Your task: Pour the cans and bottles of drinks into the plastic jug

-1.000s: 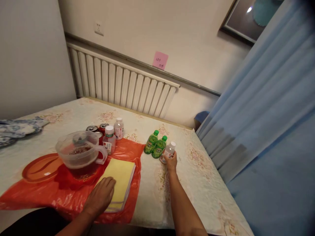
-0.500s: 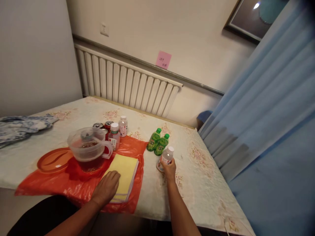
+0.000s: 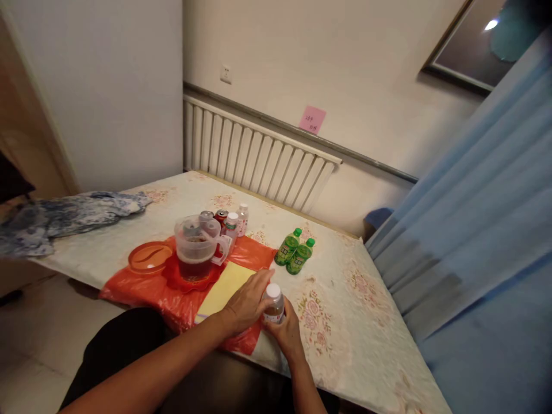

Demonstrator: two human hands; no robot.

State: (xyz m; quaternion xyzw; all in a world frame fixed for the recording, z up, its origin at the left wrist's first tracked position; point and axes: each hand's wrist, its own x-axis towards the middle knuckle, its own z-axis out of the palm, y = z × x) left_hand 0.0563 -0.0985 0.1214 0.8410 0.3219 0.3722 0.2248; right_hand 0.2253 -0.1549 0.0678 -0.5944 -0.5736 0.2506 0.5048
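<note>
My right hand [image 3: 286,334] grips a small clear bottle [image 3: 274,305] with a white cap, holding it upright above the table's near edge. My left hand [image 3: 246,301] reaches across from the left and its fingers touch the bottle near the cap; whether they close on it is unclear. Under my left hand lies a yellow cloth [image 3: 224,284] on a red plastic sheet [image 3: 142,284]. Two green bottles [image 3: 295,255] stand side by side farther back on the table.
A clear pitcher [image 3: 196,256] of dark liquid, an orange lid [image 3: 150,258], two cans and two small bottles [image 3: 236,221] sit on the floral tablecloth [image 3: 345,310]. Blue patterned fabric [image 3: 60,215] lies at the left. A radiator [image 3: 259,158] lines the wall; a blue curtain [image 3: 483,247] hangs right.
My right hand has carried the small bottle from beside the green bottles back toward me. My left hand left the yellow cloth and came to the bottle. The view has pulled back.
</note>
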